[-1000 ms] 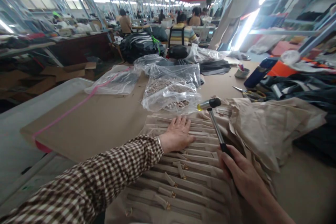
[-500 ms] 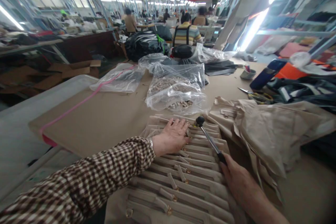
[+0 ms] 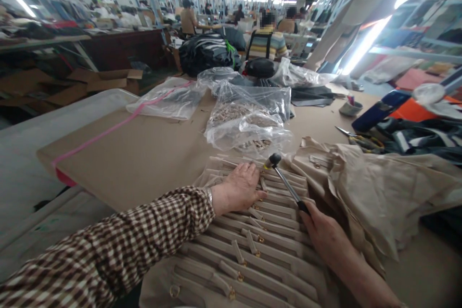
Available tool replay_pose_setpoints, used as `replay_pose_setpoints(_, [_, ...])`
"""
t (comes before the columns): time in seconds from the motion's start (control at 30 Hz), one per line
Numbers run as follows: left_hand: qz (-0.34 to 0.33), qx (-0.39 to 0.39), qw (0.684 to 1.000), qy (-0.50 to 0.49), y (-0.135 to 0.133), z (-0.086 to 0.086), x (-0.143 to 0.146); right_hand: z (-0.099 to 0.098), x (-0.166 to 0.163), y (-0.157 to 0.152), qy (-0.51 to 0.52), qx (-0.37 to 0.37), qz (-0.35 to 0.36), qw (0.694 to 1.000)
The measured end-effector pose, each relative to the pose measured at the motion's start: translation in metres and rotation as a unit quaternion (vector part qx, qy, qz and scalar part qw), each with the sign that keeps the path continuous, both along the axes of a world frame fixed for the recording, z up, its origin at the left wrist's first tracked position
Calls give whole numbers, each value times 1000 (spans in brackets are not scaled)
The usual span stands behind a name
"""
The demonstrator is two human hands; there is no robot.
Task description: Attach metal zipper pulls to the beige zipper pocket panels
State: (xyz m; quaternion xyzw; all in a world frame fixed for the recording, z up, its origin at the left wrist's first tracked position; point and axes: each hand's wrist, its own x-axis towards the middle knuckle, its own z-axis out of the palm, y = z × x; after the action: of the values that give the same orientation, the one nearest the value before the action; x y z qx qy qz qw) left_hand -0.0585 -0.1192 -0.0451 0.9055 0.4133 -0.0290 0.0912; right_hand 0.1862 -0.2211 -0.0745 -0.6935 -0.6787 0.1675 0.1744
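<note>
Beige fabric pieces [image 3: 274, 250] with zippers, gold rings and narrow fabric tabs lie overlapped in rows in front of me. My left hand [image 3: 241, 187] rests flat on the upper rows, fingers stretched out and pointing away. In my right hand [image 3: 321, 226] is the black grip of a hammer [image 3: 287, 185] with a metal shaft. Its head, black at one end and yellow at the other, is just right of my left fingertips, over the fabric. Whether the yellow face touches the fabric I cannot tell.
Past the fabric lies a clear plastic bag [image 3: 249, 115] of small beige pieces. More beige fabric [image 3: 364, 187] is heaped at the right, with scissors [image 3: 361, 139], a small cup [image 3: 350, 107] and a blue box [image 3: 382, 109] behind. A pink strip [image 3: 108, 130] crosses the table's left side.
The view has shifted slightly. The hammer head is a little higher and tilted against the fabric rows; my left hand stays flat in nearly the same place.
</note>
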Motion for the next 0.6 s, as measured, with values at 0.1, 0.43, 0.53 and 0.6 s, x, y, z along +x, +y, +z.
replay_pose_setpoints(0.1, [-6,6,1000,-3,0,5,1,7,0,-4,-10,25,2,1000])
replay_pose_setpoints(0.43, [-7,-3,1000,-19,1,5,-1,14,1,-1,-31,-14,-9,999])
replay_pose_setpoints(0.53, [-1,-25,1000,-8,2,11,-1,19,3,-4,-14,-17,-18,1000])
replay_pose_setpoints(0.6, [7,-14,1000,-15,0,15,0,22,3,-14,-7,10,-34,999])
